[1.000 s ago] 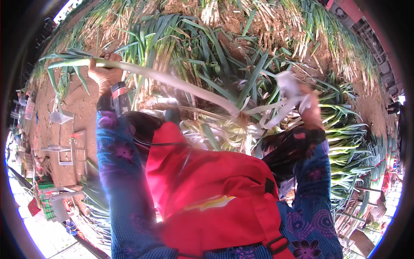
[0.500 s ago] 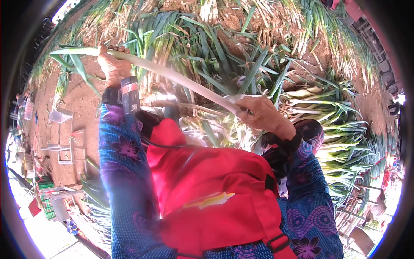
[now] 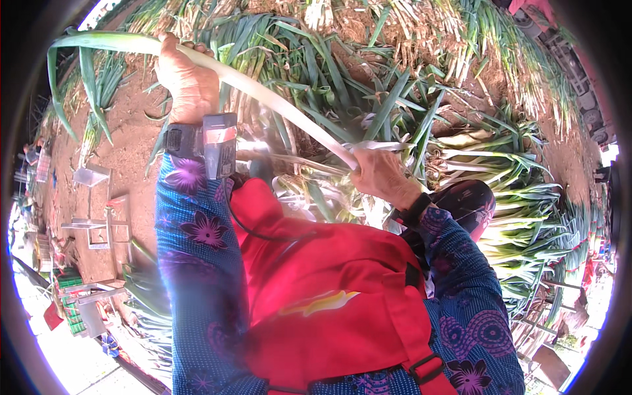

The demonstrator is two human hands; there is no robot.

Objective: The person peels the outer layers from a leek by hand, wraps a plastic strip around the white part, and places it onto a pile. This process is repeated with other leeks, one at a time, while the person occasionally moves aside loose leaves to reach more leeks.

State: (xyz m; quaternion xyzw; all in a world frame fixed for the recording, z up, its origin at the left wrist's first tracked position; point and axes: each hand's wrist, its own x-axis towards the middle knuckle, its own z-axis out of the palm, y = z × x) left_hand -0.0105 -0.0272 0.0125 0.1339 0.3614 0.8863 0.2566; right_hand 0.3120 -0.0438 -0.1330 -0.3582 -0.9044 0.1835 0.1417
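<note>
My left hand [image 3: 189,82] is wrapped tight round the upper part of a long leek [image 3: 263,95], right where the smooth pale shaft turns into flat green leaves. My right hand [image 3: 380,176] grips the lower end of the same stalk, fingers closed, w/ thin strips of papery white skin [image 3: 388,145] curling off by the thumb. The stalk runs slanted between both hands, firm, round, glossy, off-white. A black strap w/ a small grey boxy device [image 3: 220,148] sits on my left wrist, cable trailing down. Sleeves are blue w/ purple flowers; a red apron [image 3: 316,296] w/ a slick sheen covers my lap. Beyond lies a big heap of leeks [image 3: 474,164] on sandy brown ground [image 3: 125,158], leaves tangled, roots dirty. The root tip is hidden inside my right fist, prob. trimmed, can't tell. Leaf ends bend off toward the upper left rim.
</note>
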